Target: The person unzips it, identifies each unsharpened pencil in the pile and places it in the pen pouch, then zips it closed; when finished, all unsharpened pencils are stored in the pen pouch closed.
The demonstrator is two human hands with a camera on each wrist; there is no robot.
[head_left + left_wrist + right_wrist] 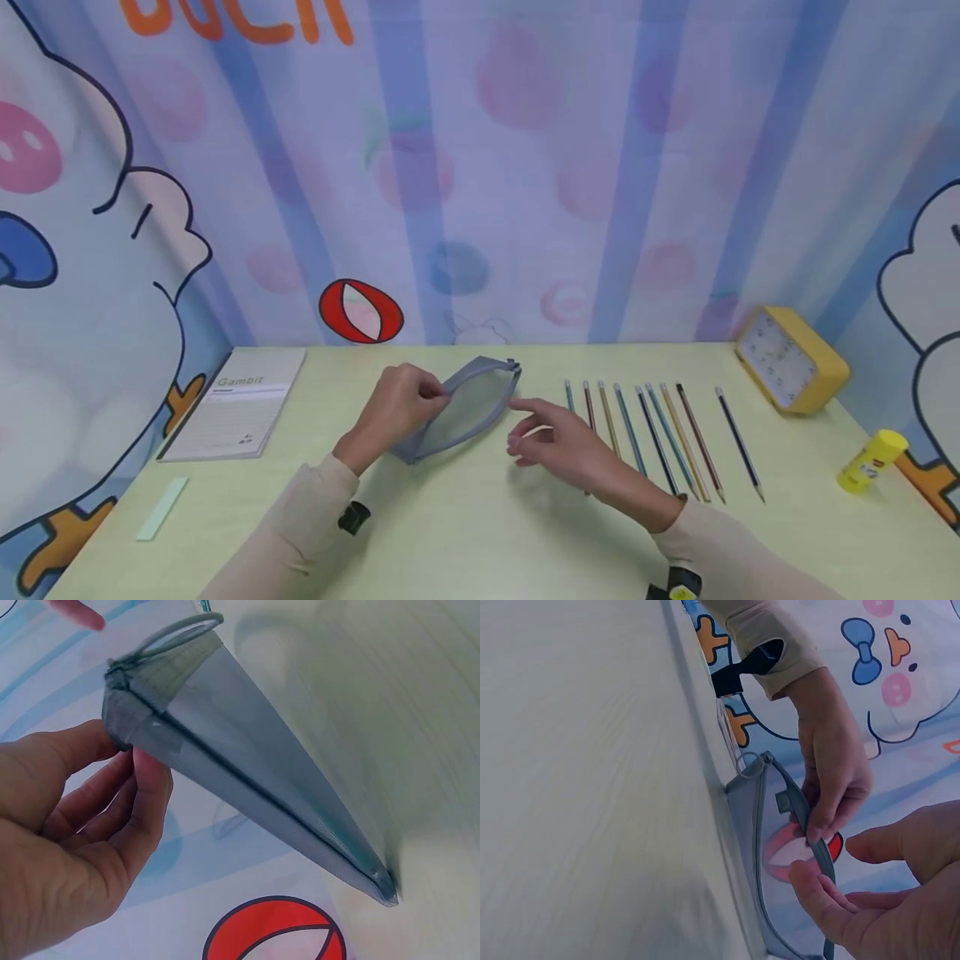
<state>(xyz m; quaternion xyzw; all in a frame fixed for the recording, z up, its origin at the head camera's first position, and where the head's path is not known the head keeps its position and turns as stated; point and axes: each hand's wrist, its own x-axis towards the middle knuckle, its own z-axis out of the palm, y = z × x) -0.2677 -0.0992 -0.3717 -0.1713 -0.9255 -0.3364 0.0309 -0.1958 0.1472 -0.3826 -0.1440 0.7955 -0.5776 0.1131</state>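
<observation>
A grey mesh zipper pouch [472,404] stands on its edge on the table, its zipped side spread into a wide gap. My left hand [397,408] pinches the upper zipper edge between thumb and fingers; the left wrist view shows the pouch [247,765] stretching away from that grip toward the tabletop. Beside the pouch's right end is my right hand [566,442], holding nothing, fingers loosely bent and the index finger reaching toward the zipper edge. In the right wrist view, the right hand's fingers [825,907] come close to the zipper edge below the left hand [836,765].
Several pencils [701,442] lie in a row right of the pouch, partly behind my right hand. Further right are a yellow clock [813,358] and a yellow glue stick [870,462]. A notepad [240,417] and a pale green strip [162,508] lie at left. A printed curtain [525,208] hangs behind.
</observation>
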